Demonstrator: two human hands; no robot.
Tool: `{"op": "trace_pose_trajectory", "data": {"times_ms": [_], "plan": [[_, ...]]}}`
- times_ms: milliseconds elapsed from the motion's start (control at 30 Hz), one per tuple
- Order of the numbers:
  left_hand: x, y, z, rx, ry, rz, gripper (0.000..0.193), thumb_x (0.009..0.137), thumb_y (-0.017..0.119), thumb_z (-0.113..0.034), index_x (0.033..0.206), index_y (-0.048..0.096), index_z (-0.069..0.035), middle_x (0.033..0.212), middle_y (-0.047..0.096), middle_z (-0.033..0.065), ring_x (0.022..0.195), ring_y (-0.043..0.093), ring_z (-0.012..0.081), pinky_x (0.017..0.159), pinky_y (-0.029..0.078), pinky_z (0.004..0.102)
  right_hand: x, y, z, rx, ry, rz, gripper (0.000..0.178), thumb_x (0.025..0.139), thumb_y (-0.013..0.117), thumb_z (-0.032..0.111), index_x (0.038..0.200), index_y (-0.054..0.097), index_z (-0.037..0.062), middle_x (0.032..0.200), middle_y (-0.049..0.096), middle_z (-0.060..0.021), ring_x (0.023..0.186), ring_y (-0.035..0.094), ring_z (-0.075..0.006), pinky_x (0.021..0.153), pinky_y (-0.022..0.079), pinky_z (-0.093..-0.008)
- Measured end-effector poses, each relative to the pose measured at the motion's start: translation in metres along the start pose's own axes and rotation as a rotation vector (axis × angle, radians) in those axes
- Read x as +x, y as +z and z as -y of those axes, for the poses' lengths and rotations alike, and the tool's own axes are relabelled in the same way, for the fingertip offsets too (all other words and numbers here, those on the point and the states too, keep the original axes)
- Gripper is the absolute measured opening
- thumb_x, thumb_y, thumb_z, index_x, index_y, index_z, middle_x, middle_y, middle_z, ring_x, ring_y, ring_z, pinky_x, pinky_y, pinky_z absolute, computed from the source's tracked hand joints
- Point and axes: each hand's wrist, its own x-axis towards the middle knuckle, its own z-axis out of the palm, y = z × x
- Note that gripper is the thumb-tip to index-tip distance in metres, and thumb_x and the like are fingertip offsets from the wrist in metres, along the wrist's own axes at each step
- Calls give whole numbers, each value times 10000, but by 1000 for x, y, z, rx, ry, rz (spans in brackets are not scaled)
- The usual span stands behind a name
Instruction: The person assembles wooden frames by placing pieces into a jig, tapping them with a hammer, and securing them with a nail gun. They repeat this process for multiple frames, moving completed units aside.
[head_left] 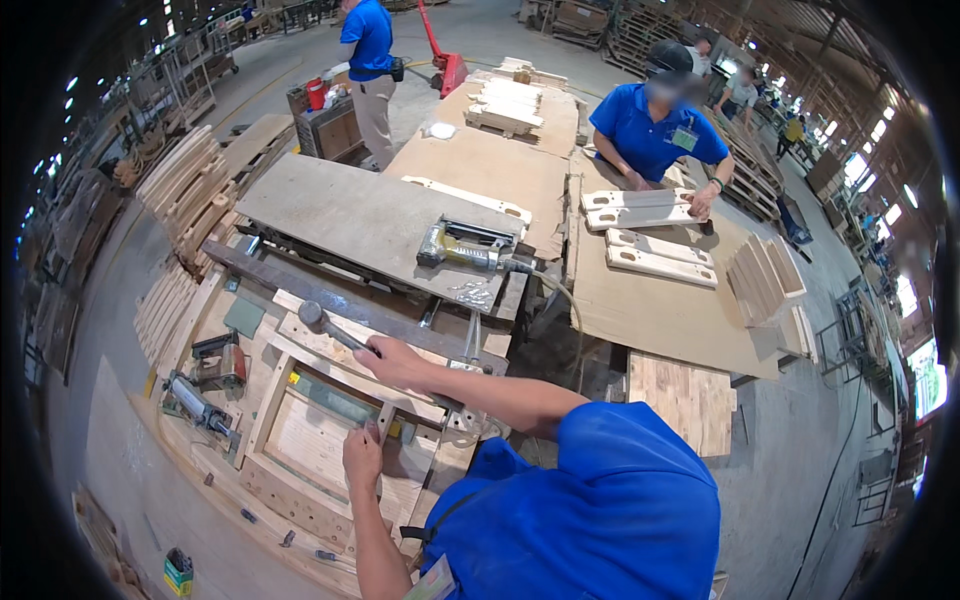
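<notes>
My right hand (395, 364) is closed round the handle of a hammer (315, 318), whose dark, rounded head points left over the wooden jig. Below it, my left hand (362, 458) is closed at the right side of a pale wooden frame (265, 408), beside a short upright slat. What its fingers hold, if anything, is hidden. The frame lies on a wooden work board with a row of holes along its near rail. Left of the frame rest two pneumatic nail guns, a silver one (200, 405) and a dark red one (228, 358).
A further nail gun (465, 245) with a hose lies on the grey tabletop (330, 205) ahead. On the right, a co-worker (655, 120) handles slotted wooden rails (640, 210) on a cardboard-covered table (640, 305). Stacked wooden parts (190, 185) stand at left.
</notes>
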Motion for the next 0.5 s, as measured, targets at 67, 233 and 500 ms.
{"op": "trace_pose_trajectory", "data": {"times_ms": [67,233,500], "plan": [[3,12,9,-52,67,-118,464,1093,483,-353,1028,729,36,1054,701,289,1028,642,492,907,501,543,-34,-8,13,19,-90,-3,459,1071,594,425,1105,671,-26,895,665,-159,833,606,-239,773,496,-427],[-7,19,38,118,293,-174,245,957,561,-189,1080,707,-35,1049,690,250,988,632,468,894,506,562,-102,-68,67,-49,-301,-121,408,1086,593,402,1134,663,3,957,688,-155,835,625,-239,776,508,-409],[-24,7,4,50,-125,-279,346,1072,480,-253,1003,718,-10,1017,714,241,988,674,430,921,526,545,-163,-92,189,549,-998,-72,489,1099,511,561,1094,555,75,715,438,8,538,394,-80,464,350,-257]]}}
